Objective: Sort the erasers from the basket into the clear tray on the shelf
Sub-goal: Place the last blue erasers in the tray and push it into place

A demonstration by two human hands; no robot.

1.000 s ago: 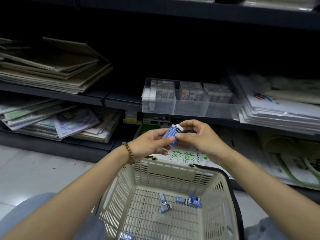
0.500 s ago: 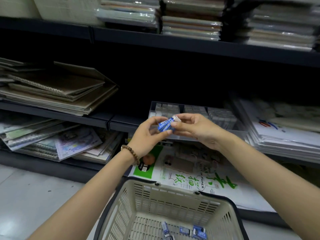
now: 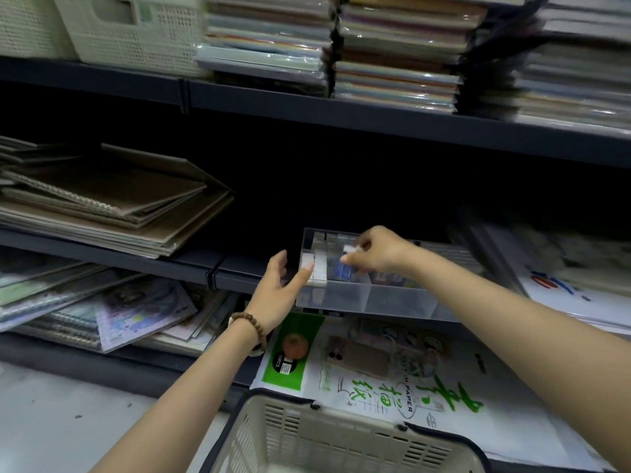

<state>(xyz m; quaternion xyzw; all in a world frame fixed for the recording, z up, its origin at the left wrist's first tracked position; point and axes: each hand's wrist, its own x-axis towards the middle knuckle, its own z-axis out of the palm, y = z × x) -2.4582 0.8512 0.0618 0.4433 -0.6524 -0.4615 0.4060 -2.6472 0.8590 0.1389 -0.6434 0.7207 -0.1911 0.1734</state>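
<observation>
Pinching the eraser alone now, the right hand is entering the clear tray; the spread left hand is steadying it.

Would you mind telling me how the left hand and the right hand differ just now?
The left hand is open, fingers straight beside the tray's left end; the right hand pinches a blue eraser over the tray. The left wrist wears a bead bracelet; the right is bare. Both reach toward the tray.

The dark shelf carries a clear tray (at its edge) and stacked notebooks.
</observation>
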